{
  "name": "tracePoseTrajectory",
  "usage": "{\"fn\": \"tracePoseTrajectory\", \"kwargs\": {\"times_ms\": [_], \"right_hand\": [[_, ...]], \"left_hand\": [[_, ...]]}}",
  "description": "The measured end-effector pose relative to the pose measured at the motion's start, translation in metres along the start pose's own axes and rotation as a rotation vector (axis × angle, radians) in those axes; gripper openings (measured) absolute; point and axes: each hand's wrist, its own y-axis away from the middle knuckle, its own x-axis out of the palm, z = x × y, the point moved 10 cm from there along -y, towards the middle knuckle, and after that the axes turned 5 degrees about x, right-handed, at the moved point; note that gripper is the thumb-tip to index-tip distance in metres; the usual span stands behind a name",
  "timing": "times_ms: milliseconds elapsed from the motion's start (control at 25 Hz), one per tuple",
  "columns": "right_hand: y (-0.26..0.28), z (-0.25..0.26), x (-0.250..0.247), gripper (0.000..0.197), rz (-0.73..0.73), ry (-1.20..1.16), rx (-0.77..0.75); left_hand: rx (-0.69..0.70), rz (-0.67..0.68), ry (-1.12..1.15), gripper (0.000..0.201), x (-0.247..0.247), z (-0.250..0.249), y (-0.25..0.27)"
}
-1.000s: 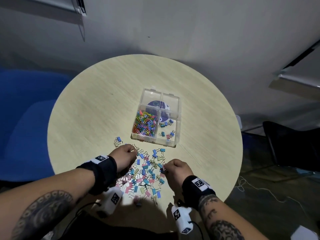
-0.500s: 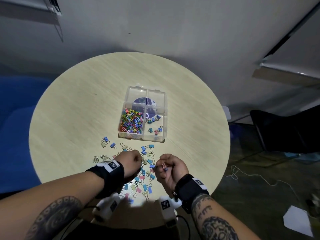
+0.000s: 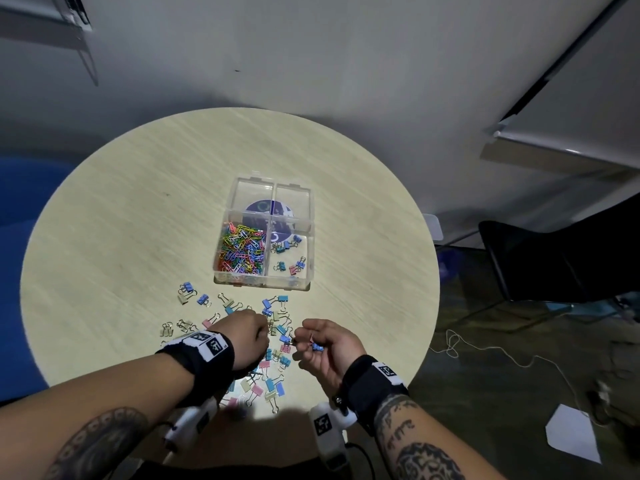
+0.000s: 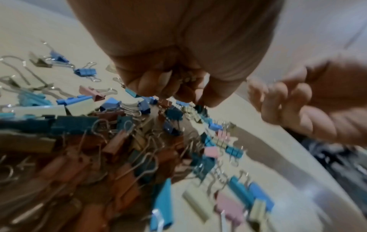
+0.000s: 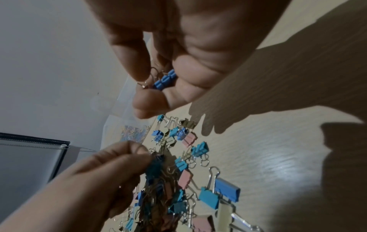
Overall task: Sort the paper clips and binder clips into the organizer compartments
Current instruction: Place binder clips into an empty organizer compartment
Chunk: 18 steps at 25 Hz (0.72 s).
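Between hands and organizer (image 3: 304, 202), loose binder clips (image 3: 277, 327), right hand (image 3: 329, 351) pinching blue clip (image 5: 164, 80), left hand (image 3: 247, 341) pinching clip wires.

Left hand (image 3: 247, 336) fisted, knuckles up; right hand (image 3: 327, 348) palm-up, fingers curled, pinching.

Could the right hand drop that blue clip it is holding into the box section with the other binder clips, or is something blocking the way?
Probably yes. The right hand pinches a blue binder clip, and bare table lies between it and the organizer. The near right compartment is open on top and far from full.
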Motion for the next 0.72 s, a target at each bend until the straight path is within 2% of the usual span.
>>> {"fn": "tracePoseTrajectory", "kwargs": {"times_ms": [120,240,280,360,520,640,720], "right_hand": [[-0.002,0.008,-0.001,0.028,-0.010,-0.009,-0.022],[-0.005,0.027,0.008,0.030,0.007,-0.038,-0.047],[-0.005,0.037,0.012,0.032,0.011,-0.014,-0.063],[-0.006,0.061,0.023,0.038,0.022,0.060,-0.111],[-0.017,0.106,0.047,0.036,-0.002,0.201,-0.228],[-0.033,0.123,0.063,0.029,-0.049,0.257,-0.252],[-0.041,0.130,0.073,0.034,-0.069,0.300,-0.261]], "left_hand": [[-0.191,-0.093,0.390,0.021,-0.021,0.014,0.008],[-0.335,-0.161,0.934,0.012,-0.035,0.014,0.013],[-0.344,-0.166,1.040,0.009,-0.040,0.009,0.012],[-0.321,-0.189,1.133,0.006,-0.057,-0.003,0.002],[-0.283,-0.255,1.251,0.008,-0.088,-0.029,-0.028],[-0.328,-0.324,1.233,0.009,-0.103,-0.027,-0.053],[-0.389,-0.347,1.157,0.018,-0.110,-0.024,-0.059]]}}
